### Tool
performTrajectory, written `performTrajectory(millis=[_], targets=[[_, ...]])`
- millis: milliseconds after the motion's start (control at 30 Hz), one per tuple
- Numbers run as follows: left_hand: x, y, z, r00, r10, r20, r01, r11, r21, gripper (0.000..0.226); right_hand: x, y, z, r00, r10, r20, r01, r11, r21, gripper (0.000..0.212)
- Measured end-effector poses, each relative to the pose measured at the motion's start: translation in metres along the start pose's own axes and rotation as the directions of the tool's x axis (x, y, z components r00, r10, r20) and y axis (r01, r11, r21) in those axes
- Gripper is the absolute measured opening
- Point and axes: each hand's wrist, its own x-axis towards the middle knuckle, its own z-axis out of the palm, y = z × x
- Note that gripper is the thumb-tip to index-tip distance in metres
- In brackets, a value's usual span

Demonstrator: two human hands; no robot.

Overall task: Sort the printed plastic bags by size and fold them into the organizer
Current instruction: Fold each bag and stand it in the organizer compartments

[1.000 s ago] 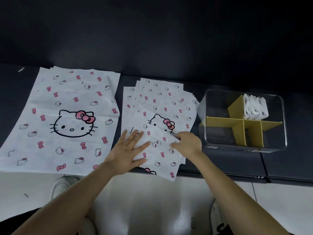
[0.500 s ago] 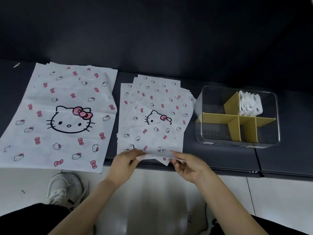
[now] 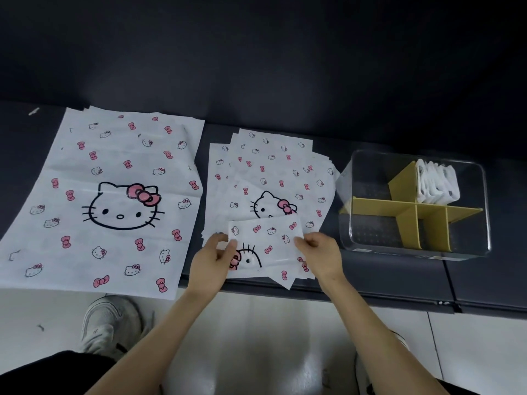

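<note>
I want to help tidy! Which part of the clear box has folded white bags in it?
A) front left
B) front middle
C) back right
C: the folded white bags stand in the back right part of the clear organizer, behind the yellow divider; the front parts look empty.

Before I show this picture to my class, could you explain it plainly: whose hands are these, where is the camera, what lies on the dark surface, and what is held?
No machine: a person's hands, seen from a camera worn on the head, looking down. On the dark surface lie a pile of large bags, a pile of smaller bags, and a clear organizer with yellow dividers, holding folded white bags in a far compartment. The left hand and right hand pinch one folded bag by its sides.
</note>
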Motion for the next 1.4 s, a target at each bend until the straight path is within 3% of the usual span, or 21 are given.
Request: performTrajectory(millis=[200,300,367,433,500,567,667,767,867,1033,1067,1133,1200,1267,1333,1400], targets=[[0.002,-0.002,0.018,0.967,0.003,-0.255,0.02,0.996,0.09,0.008,0.002,0.006,0.003,0.997,-0.024,-0.074,0.008,0.976,-0.217,0.038],[0.004,-0.006,0.021,0.938,0.112,-0.327,-0.016,0.959,0.282,0.017,0.005,0.007,0.004,0.996,-0.039,-0.081,0.017,0.965,-0.263,0.037],[0.009,-0.016,0.021,0.911,0.302,-0.282,-0.136,0.863,0.486,0.029,0.007,0.008,0.005,0.996,-0.049,-0.074,0.027,0.96,-0.278,0.038],[0.012,-0.022,0.022,0.832,0.501,-0.236,-0.26,0.729,0.633,0.039,0.01,0.009,0.006,0.997,-0.044,-0.066,0.024,0.958,-0.286,0.035],[0.014,-0.026,0.025,0.73,0.674,-0.111,-0.429,0.578,0.694,0.05,0.011,0.01,0.007,0.997,-0.041,-0.059,0.022,0.956,-0.293,0.032],[0.017,-0.028,0.028,0.658,0.749,0.079,-0.577,0.433,0.693,0.059,0.012,0.01,0.007,0.998,-0.044,-0.049,0.026,0.951,-0.308,0.03],[0.02,-0.027,0.029,0.702,0.658,0.271,-0.618,0.375,0.691,0.071,0.013,0.009,0.008,0.998,-0.037,-0.052,0.018,0.944,-0.331,0.033],[0.023,-0.033,0.022,0.769,0.563,0.302,-0.591,0.449,0.67,0.07,0.015,0.01,0.009,0.998,-0.039,-0.057,0.017,0.936,-0.352,0.032],[0.02,-0.036,0.017,0.773,0.536,0.339,-0.61,0.485,0.626,0.052,0.015,0.013,0.011,0.996,-0.054,-0.077,0.017,0.909,-0.417,0.035],[0.018,-0.041,0.02,0.785,0.501,0.364,-0.59,0.425,0.686,0.066,0.013,0.007,0.011,0.993,-0.073,-0.088,0.022,0.877,-0.48,0.017],[0.019,-0.041,0.02,0.787,0.493,0.371,-0.585,0.406,0.702,0.067,0.01,0.006,0.013,0.978,-0.163,-0.132,0.057,0.813,-0.579,0.015],[0.018,-0.041,0.02,0.795,0.478,0.373,-0.57,0.378,0.73,0.07,0.001,0.006,0.025,0.883,-0.438,-0.172,0.151,0.611,-0.777,0.038],[0.018,-0.04,0.021,0.807,0.462,0.368,-0.553,0.374,0.744,0.073,-0.004,0.011,0.041,0.826,-0.563,-0.018,0.279,0.437,-0.855,0.049],[0.017,-0.039,0.021,0.813,0.452,0.369,-0.546,0.369,0.752,0.076,-0.001,0.022,0.048,0.839,-0.533,0.112,0.333,0.34,-0.88,0.053],[0.017,-0.039,0.02,0.813,0.449,0.37,-0.546,0.368,0.753,0.076,0.004,0.03,0.037,0.895,-0.436,0.096,0.273,0.365,-0.89,0.057],[0.016,-0.039,0.02,0.815,0.445,0.37,-0.544,0.37,0.753,0.076,0.006,0.03,0.023,0.904,-0.425,0.047,0.217,0.36,-0.908,0.058]])
